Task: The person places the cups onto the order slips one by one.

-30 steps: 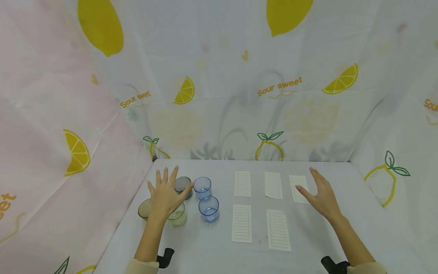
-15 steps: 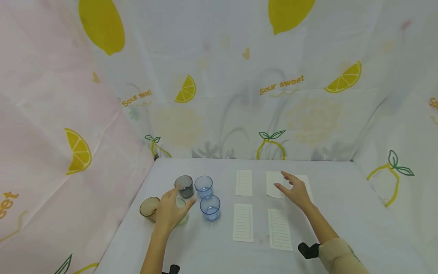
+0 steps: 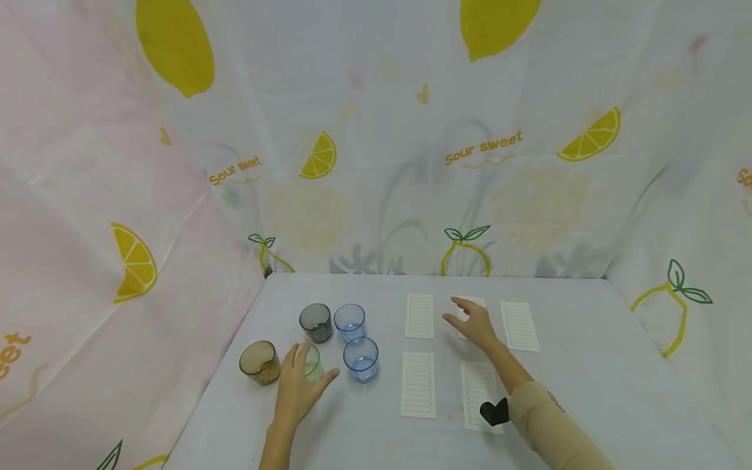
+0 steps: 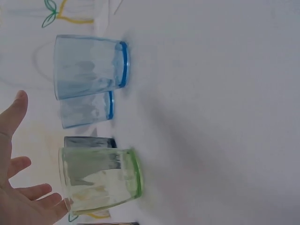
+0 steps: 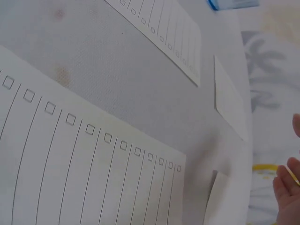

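Left wrist, tapered green cup (image 4: pixel 101 180), perhaps glass

Partly covered, partly cropped

From the head, the left hand (image 3: pixel 296 388) hides part of the green cup (image 3: pixel 314 367), the right hand (image 3: pixel 472 324) part of the far middle sheet (image 3: pixel 479 302). At left wrist, the grey cup (image 4: pixel 89 141) is mostly hidden behind the green cup. At right wrist, the top edge crops a blue cup (image 5: pixel 236 3).

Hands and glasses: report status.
Left hand empty, beside green glass, contact unclear. Right hand empty, above paper sheets. Green glass upright. No obstacle visible between it and left hand.
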Demonstrator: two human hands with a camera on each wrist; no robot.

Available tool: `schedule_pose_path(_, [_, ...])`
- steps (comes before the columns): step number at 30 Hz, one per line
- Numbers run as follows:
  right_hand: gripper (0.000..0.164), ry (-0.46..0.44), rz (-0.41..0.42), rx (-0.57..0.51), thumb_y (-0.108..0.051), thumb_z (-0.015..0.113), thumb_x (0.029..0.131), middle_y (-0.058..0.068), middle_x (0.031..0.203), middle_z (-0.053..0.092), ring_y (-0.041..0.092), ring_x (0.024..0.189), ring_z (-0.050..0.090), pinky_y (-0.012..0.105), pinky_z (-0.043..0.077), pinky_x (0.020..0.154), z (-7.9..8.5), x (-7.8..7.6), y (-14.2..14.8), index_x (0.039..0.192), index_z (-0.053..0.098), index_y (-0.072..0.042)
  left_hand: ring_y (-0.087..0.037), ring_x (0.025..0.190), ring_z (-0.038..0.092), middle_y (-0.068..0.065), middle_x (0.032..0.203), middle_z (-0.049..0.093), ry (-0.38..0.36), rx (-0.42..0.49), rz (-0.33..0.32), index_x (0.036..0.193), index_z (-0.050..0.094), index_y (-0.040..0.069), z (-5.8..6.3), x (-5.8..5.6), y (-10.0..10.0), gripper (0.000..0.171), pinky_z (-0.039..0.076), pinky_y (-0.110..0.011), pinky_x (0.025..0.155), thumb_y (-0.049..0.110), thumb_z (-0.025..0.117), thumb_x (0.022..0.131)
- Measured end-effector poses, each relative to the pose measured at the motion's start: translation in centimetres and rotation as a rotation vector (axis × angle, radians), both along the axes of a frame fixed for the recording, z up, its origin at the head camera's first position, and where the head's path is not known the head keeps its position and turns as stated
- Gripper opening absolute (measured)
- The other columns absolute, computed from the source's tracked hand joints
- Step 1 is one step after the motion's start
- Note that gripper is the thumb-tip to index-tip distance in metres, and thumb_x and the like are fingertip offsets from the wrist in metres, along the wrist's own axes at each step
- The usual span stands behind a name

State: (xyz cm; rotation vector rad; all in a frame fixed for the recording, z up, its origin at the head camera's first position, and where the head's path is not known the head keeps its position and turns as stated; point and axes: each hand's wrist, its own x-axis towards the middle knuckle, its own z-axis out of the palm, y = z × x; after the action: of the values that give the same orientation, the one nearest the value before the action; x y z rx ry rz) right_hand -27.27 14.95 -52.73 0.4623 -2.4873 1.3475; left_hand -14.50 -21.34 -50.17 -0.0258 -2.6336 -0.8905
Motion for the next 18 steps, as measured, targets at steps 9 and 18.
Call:
schedule_pose_path(9, [0.049, -0.131, 0.031, -0.026, -0.013, 0.071, 0.083, 0.029, 0.125, 0.054, 0.047, 0.117, 0.049, 0.053, 0.043, 0.097, -1.3, -1.0, -2.3, 0.121, 0.054, 0.013, -0.056, 0.122, 0.035, -0.039, 0.128, 0.042, 0.164, 0.016, 0.128, 0.124, 0.051, -0.008, -1.4, 0.5, 0.5, 0.076, 0.033, -0.069, 0.095, 0.026, 0.084, 0.065])
schedule_pose_path(18, [0.051, -0.108, 0.031, 0.078, -0.016, 0.075, 0.080, 0.030, 0.123, 0.055, 0.046, 0.117, 0.050, 0.052, 0.038, 0.101, -3.0, -1.1, -3.4, 0.117, 0.056, 0.013, -0.058, 0.118, 0.035, -0.039, 0.129, 0.039, 0.127, 0.089, 0.313, 0.132, 0.043, -0.008, -2.9, 2.0, 0.2, 0.088, 0.031, -0.072, 0.089, 0.025, 0.086, 0.063])
